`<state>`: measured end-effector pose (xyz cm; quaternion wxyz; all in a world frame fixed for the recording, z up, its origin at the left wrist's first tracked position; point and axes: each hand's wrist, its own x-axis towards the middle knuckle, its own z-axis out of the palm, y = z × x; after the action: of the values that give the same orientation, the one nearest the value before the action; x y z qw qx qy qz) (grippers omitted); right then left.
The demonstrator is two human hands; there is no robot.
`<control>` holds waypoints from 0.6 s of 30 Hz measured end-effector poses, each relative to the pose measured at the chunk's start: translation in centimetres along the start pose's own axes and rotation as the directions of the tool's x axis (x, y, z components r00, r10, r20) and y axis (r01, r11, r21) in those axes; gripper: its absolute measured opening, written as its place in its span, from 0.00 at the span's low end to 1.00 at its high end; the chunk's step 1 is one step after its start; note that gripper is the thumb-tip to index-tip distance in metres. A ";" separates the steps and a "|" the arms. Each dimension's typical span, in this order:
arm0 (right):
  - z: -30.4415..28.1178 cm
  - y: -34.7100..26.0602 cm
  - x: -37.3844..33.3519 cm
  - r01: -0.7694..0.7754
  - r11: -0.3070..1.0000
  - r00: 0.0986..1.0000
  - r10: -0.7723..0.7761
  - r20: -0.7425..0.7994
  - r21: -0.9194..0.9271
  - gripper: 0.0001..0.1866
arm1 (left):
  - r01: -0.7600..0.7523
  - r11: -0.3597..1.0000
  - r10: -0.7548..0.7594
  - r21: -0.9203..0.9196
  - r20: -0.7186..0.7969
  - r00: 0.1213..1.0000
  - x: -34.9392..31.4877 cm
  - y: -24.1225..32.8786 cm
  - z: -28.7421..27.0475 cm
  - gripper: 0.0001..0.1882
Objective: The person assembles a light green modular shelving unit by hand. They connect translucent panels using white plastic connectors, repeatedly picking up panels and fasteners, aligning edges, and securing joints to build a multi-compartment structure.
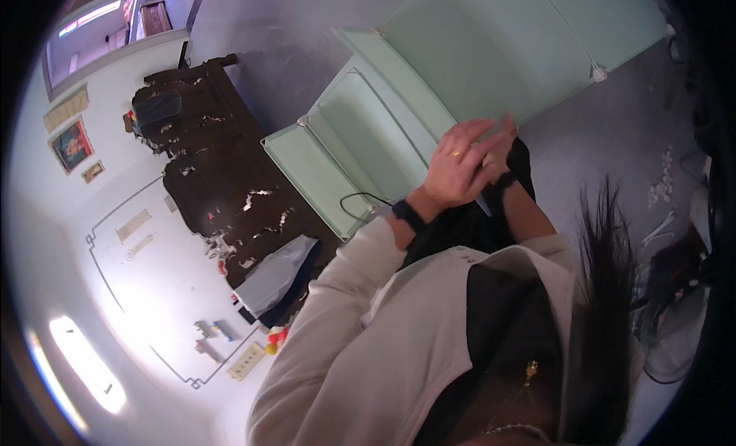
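Note:
In front of my body my two hands are together, the left over the right. My left hand (458, 168) has a ring and a dark wristband; its fingers stretch out apart, slightly blurred at the tips, and I see nothing held in it. My right hand (500, 149), also with a dark band at the wrist, is mostly covered by the left, so its fingers are hidden. Just beyond the hands stands an assembly of pale green panels (521, 55) joined by white corner connectors (599, 73). A thin black cable (351, 197) loops beside its lower edge.
Dark carved wooden furniture (238, 170) lines the left side, with a white-and-navy bundle (280, 277) on it. Small white pieces (661, 187) lie on the grey floor (567, 159) at right. Dark bag-like items (671, 273) are at the far right, partly shadowed.

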<state>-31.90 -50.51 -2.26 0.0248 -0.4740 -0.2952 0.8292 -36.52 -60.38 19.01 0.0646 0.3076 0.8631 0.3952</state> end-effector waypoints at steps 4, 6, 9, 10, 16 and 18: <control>-4.4 -2.9 -1.2 0.127 0.872 0.988 -0.152 -0.016 -0.473 0.25 | 0.477 0.854 -0.512 -0.210 -0.505 0.695 -10.7 -4.6 -2.7 0.25; -7.4 -4.8 -3.5 0.105 0.852 0.994 -0.108 0.024 -0.514 0.22 | 0.757 0.608 -0.731 -0.237 -0.540 0.418 -15.8 -9.8 -3.6 0.27; -10.6 -6.4 -7.1 0.067 0.789 0.997 -0.077 0.010 -0.611 0.17 | 0.931 0.342 -0.783 -0.128 -0.586 0.208 -21.3 -16.4 -2.0 0.33; -11.0 -6.7 -8.1 0.116 0.764 0.993 -0.104 0.056 -0.635 0.16 | 0.946 0.282 -0.825 -0.159 -0.544 0.154 -22.2 -18.1 -1.2 0.34; -8.4 -9.3 -12.6 0.312 0.622 0.947 -0.266 0.181 -0.718 0.14 | 0.706 0.328 -0.943 -0.628 -0.261 0.206 -23.2 -20.1 -1.1 0.18; -5.9 -10.5 -13.7 0.440 0.547 0.898 -0.299 0.324 -0.712 0.13 | 0.510 0.407 -0.912 -0.758 -0.305 0.273 -22.5 -17.4 -2.2 0.14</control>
<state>-22.18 -43.50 11.55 -0.0300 -0.2951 -0.7142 0.6340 -27.53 -83.54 4.97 -0.0035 -0.3425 0.7117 0.6133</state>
